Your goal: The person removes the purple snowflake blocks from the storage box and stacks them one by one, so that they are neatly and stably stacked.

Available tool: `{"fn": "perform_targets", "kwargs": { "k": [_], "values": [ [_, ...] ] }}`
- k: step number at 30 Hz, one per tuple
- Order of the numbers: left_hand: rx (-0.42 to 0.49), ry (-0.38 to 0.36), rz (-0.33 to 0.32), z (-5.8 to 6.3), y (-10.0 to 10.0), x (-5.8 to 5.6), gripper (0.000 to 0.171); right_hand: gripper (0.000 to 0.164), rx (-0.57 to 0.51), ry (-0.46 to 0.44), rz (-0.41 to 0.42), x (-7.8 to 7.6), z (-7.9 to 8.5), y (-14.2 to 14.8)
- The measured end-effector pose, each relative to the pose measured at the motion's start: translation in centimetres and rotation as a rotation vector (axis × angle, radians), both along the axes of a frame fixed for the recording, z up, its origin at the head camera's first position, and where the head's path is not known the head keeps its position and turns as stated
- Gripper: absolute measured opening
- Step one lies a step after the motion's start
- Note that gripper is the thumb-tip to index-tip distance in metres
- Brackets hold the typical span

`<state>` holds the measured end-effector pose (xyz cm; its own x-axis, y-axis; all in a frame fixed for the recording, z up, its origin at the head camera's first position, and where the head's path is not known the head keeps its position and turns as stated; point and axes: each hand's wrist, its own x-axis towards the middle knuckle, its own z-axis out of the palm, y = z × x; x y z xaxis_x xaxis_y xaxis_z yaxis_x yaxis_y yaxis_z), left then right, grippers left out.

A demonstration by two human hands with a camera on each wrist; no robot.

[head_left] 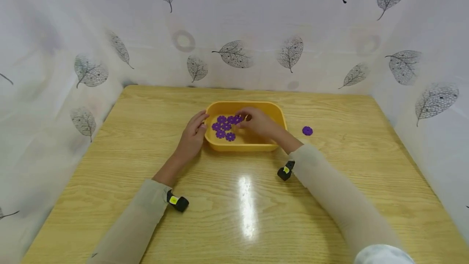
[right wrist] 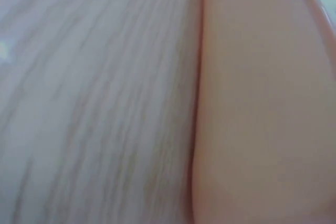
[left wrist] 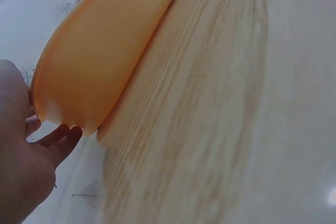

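Observation:
A yellow plastic basin (head_left: 242, 147) stands on the table, with several purple flower-shaped discs (head_left: 221, 134) lying flat in its left half. My left hand (head_left: 191, 137) holds the basin's left end, thumb and fingers at the rim; the left wrist view shows the fingertips (left wrist: 74, 132) against the end wall. Reaching over the front rim, my right hand (head_left: 256, 122) pinches a purple disc (head_left: 238, 119) between thumb and index finger, close over the others. The right wrist view has only the basin's outer side (right wrist: 262, 103) and tabletop, the right hand being out of frame.
One purple disc (head_left: 307, 131) lies on the wooden table (head_left: 348, 166) to the right of the basin. White cloth with a leaf print (head_left: 234, 54) hangs behind the table and along both sides. Each sleeve carries a small black wrist device (head_left: 179, 204).

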<state>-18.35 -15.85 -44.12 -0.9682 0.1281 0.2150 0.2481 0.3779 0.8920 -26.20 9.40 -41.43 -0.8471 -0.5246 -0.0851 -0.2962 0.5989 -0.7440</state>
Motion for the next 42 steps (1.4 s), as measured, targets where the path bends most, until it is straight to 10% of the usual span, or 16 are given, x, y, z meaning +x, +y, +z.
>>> {"fn": "perform_targets", "kwargs": {
  "k": [31,42],
  "values": [
    [0.029,-0.057,-0.016,1.2,0.3,0.4,0.043,0.042,-0.211,0.171,-0.31,2.2,3.7,7.7],
    [0.012,-0.025,-0.01,-0.2,-0.1,-0.2,0.043,0.056,-0.134,0.17,-0.413,3.0,3.0,13.5]
  ]
}}
